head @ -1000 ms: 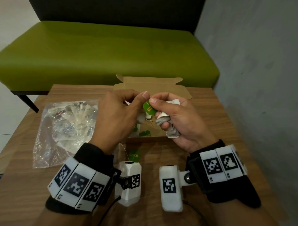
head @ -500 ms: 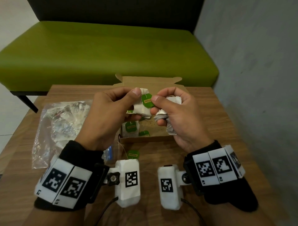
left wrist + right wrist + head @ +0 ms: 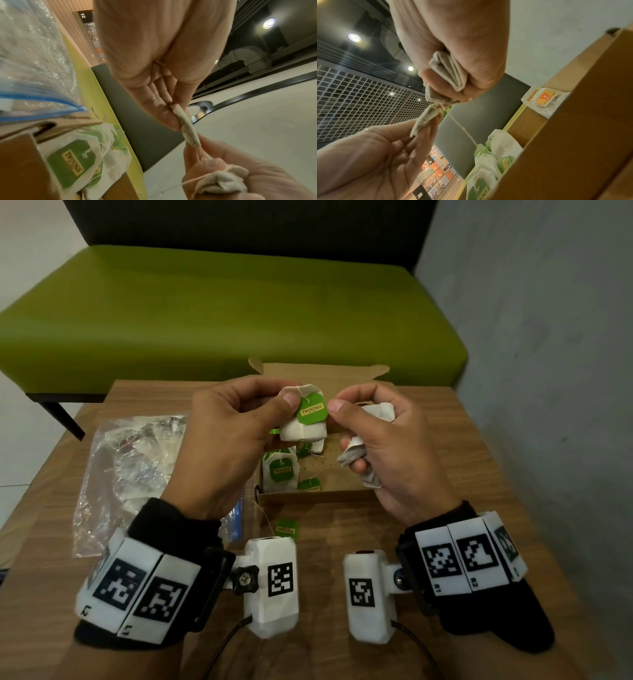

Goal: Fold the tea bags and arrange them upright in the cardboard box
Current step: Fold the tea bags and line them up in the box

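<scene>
My left hand [image 3: 291,398] pinches a white tea bag [image 3: 303,429] with a green Twinings tag [image 3: 311,411] above the open cardboard box [image 3: 322,495]. My right hand [image 3: 338,402] pinches the same bag's right edge, and its curled lower fingers grip a bunch of crumpled tea bags [image 3: 356,455]. The left wrist view shows the bag edge-on [image 3: 187,129] between my left fingers [image 3: 164,116] and the right hand [image 3: 223,166]. The right wrist view shows the folded bunch [image 3: 448,73] in the fist. Several tea bags [image 3: 279,472] stand upright at the box's left end.
A clear zip bag [image 3: 126,467] lies on the wooden table [image 3: 428,474] left of the box. A loose green tag [image 3: 287,529] on a string lies in front of the box. A green bench [image 3: 222,313] stands behind the table, a grey wall [image 3: 548,371] to the right.
Both hands pinched the green tag low over the box; since then the left hand has drawn the bag up and leftward and turned it flat, tag facing me.
</scene>
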### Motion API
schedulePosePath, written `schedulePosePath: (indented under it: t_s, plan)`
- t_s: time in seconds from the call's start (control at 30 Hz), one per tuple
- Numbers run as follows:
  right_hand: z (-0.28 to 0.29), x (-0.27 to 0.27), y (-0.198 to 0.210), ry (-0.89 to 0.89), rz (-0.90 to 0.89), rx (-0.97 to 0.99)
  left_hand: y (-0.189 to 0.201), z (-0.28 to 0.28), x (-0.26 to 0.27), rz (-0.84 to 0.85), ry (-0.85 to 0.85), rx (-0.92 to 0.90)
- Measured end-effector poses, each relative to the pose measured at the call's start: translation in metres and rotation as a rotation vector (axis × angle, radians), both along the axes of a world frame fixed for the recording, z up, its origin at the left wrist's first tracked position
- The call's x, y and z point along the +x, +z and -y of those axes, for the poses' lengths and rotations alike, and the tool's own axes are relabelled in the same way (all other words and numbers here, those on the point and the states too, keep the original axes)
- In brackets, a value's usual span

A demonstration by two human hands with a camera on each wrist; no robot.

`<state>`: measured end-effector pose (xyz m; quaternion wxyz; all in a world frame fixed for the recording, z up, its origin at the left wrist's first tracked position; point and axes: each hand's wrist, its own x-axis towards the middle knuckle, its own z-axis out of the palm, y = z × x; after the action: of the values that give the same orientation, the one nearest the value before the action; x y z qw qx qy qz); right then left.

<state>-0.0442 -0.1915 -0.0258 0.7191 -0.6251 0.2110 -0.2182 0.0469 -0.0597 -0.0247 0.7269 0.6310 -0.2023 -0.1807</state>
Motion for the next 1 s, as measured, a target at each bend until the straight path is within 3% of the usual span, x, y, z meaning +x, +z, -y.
schedulePosePath:
  t_s: [0.67,1.0]
  plan:
    - [0.005,0.001,-0.015,-0.013,-0.029,-0.134,-0.006,0.004,-0.001,0.045,-0.002,0.057]
    - [0.013,0.000,-0.026,0.122,-0.151,-0.127,-0.012,0.003,0.002,0.127,0.033,0.189]
